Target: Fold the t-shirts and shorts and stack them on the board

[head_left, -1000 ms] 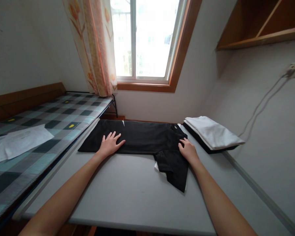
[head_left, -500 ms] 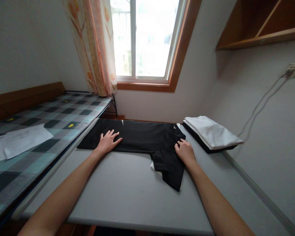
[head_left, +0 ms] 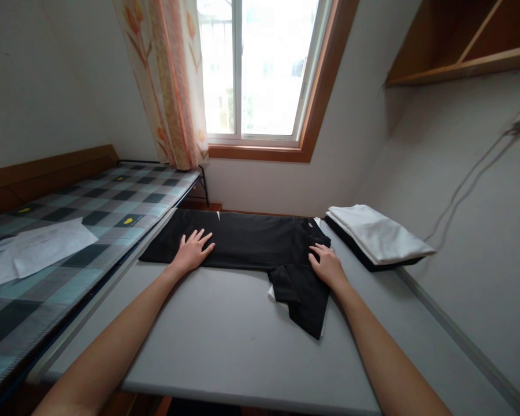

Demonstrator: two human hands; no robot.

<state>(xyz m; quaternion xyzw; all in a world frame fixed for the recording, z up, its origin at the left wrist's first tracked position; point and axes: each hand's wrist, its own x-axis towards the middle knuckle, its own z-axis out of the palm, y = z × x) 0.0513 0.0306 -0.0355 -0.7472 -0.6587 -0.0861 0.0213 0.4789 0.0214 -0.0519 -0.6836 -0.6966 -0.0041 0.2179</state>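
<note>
A black T-shirt (head_left: pixel 251 240) lies in a long strip across the table, its neck end with a small label at the right. One sleeve (head_left: pixel 305 300) juts from the strip towards me, with a bit of white showing under its edges. My left hand (head_left: pixel 193 251) rests flat on the left part of the shirt, fingers spread and open. On the shirt's right part, near the neck and the base of the sleeve, lies my right hand (head_left: pixel 326 264), its fingers slightly bent and apart. Neither hand grips the cloth.
The grey-white table (head_left: pixel 199 335) bears a stack of folded clothes at the right, a white one (head_left: pixel 379 234) over a black one (head_left: pixel 372 264). Left of it is a checked mattress (head_left: pixel 69 202) with papers (head_left: pixel 52 245). A window (head_left: pixel 268 69), curtain (head_left: pixel 173 86) and shelf (head_left: pixel 468 63) surround it.
The view has shifted slightly, so everything sits a little further right. My right fingers have spread slightly on the shirt; the left hand stays flat and the shirt looks the same.
</note>
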